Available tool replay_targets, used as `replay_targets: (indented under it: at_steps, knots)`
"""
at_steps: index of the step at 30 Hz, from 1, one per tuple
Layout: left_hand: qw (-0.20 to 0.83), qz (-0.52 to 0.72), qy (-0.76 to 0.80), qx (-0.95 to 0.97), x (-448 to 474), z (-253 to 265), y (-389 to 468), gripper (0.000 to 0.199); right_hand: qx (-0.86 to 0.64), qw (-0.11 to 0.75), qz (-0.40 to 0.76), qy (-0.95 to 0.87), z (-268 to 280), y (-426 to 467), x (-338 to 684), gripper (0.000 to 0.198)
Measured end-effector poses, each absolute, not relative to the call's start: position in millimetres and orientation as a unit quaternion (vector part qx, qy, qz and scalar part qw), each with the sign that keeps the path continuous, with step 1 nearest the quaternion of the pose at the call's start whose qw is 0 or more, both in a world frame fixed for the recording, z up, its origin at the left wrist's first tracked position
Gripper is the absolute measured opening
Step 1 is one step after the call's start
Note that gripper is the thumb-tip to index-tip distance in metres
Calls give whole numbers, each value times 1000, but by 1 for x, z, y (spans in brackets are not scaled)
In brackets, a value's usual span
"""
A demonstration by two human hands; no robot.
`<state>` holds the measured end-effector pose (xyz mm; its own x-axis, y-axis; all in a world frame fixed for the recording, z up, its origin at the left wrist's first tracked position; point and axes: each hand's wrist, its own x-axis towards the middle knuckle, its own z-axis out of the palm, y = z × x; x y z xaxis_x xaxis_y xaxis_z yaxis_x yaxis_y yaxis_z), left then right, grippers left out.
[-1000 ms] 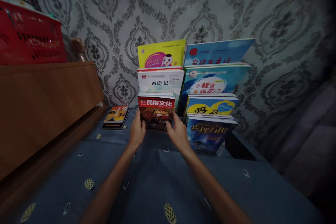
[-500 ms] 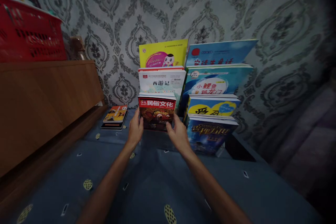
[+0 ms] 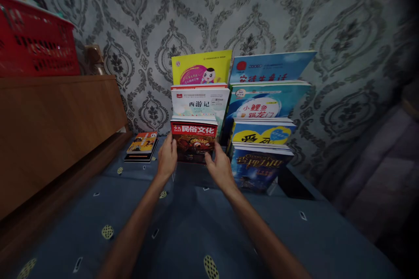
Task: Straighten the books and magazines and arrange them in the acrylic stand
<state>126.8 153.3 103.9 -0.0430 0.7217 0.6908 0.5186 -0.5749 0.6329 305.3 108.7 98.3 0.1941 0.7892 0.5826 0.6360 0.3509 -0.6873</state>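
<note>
A red-covered book [image 3: 194, 141] stands upright at the front of the left row, with more books directly behind it. My left hand [image 3: 167, 157] grips its left edge, thumb at the front. At the right edge, my right hand [image 3: 220, 168] holds it, thumb across the lower right of the cover. Behind stand a white book [image 3: 199, 103] and a taller yellow book [image 3: 201, 67]. Just right of my right hand is a dark blue book [image 3: 260, 168], the front one of a second row.
That right row also has a yellow-and-blue book [image 3: 262, 133], a teal book [image 3: 270, 100] and a blue book [image 3: 271, 65] against the patterned wall. Small books [image 3: 142, 144] lie stacked at left. A red basket [image 3: 36, 43] sits on a wooden cabinet [image 3: 59, 139].
The camera view has shifted slightly, so everything sits a little further left. Both hands keep their hold on the red-covered book, which stays in place among the others.
</note>
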Motion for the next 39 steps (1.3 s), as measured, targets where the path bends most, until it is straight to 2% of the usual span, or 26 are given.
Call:
replay_targets:
  at_steps: [6, 17, 20, 24, 28, 34, 39]
  knots:
    - [66, 551, 480, 680, 123, 102, 163, 41, -536, 548, 48, -640, 94, 113, 306, 56]
    - [84, 528, 413, 738, 100, 96, 168, 48, -540, 521, 16, -661, 89, 111, 310, 61]
    - [55, 424, 439, 790, 73, 75, 169, 51, -526, 517, 18, -676, 81, 104, 309, 69]
    - [-65, 230, 598, 765, 31, 41, 176, 50, -500, 506, 5, -702, 58, 78, 304, 71]
    - [-82, 178, 686, 701, 0, 31, 198, 50, -480, 438, 46, -759, 17, 37, 298, 68]
    - [-78, 89, 707, 697, -12, 42, 236, 43, -481, 296, 156, -810, -33, -1, 306, 64]
    - [-73, 8, 698, 713, -11, 53, 256, 35, -489, 282, 145, -813, -34, -1, 309, 61]
